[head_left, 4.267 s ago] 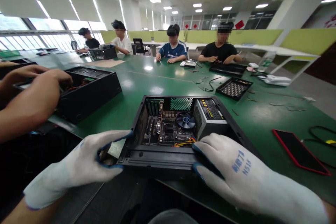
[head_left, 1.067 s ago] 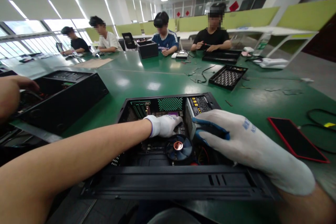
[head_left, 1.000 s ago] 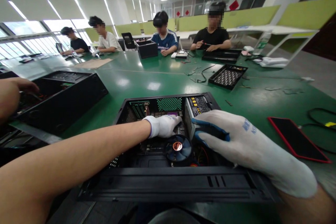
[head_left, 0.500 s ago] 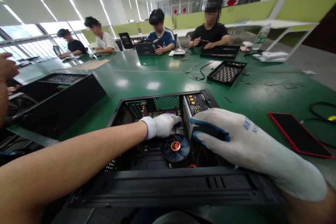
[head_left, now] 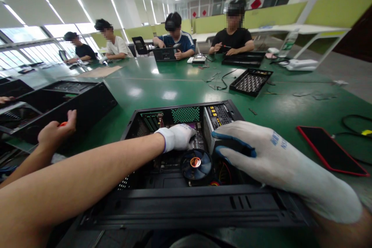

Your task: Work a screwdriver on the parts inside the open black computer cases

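An open black computer case (head_left: 186,205) lies in front of me on the green table. Inside it my left hand (head_left: 180,137), in a white glove, reaches down to the motherboard (head_left: 200,137) behind a round CPU cooler fan (head_left: 197,164). Its fingers are curled together, and whatever lies between the tips is hidden. My right hand (head_left: 252,151), gloved in white with blue fingertips, rests over the power supply (head_left: 219,114) and the right side of the case. Its thumb is held apart from the fingers, with nothing between them.
A co-worker's hand (head_left: 59,128) holding something orange is at my left, beside another black case (head_left: 69,112). A red-edged black tablet (head_left: 331,149) lies at right. Across the table are a black tray-like panel (head_left: 251,81), cables, a bottle (head_left: 287,42) and several seated people.
My left hand has shifted slightly left within the case, uncovering more of the motherboard. My right hand stays put. The co-worker's hand at left has come lower and nearer.
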The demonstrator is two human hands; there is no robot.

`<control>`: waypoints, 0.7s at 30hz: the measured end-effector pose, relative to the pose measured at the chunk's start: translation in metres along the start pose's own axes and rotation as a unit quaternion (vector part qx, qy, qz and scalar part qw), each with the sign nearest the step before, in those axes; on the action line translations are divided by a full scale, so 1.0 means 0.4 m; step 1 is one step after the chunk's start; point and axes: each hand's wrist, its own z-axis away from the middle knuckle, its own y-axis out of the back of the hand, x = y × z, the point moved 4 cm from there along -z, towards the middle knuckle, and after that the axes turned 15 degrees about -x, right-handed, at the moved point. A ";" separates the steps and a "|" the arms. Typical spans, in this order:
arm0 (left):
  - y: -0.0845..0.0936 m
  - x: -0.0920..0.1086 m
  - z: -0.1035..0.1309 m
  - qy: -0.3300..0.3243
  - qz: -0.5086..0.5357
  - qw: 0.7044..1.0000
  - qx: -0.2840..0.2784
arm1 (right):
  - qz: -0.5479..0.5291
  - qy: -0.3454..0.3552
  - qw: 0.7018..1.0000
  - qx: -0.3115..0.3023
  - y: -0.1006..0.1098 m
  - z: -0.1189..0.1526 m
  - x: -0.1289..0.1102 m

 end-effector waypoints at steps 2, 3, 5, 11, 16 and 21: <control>0.001 0.004 0.001 0.003 0.001 1.000 -0.003 | -0.002 0.002 1.000 0.000 -0.001 0.001 0.002; 0.002 0.005 0.001 0.004 0.001 1.000 -0.003 | -0.002 0.003 1.000 0.001 -0.001 0.001 0.004; 0.002 0.007 0.001 0.005 0.003 1.000 -0.002 | -0.001 0.004 1.000 0.001 -0.001 0.001 0.005; -0.001 0.008 -0.002 -0.003 0.007 1.000 -0.003 | 0.000 0.011 1.000 0.002 0.000 -0.002 0.004; -0.001 0.005 -0.005 -0.005 0.014 1.000 -0.002 | -0.002 0.015 1.000 0.004 0.002 -0.002 0.001; 0.002 0.005 -0.004 -0.007 0.016 1.000 -0.005 | -0.001 0.017 1.000 0.004 -0.001 0.001 0.004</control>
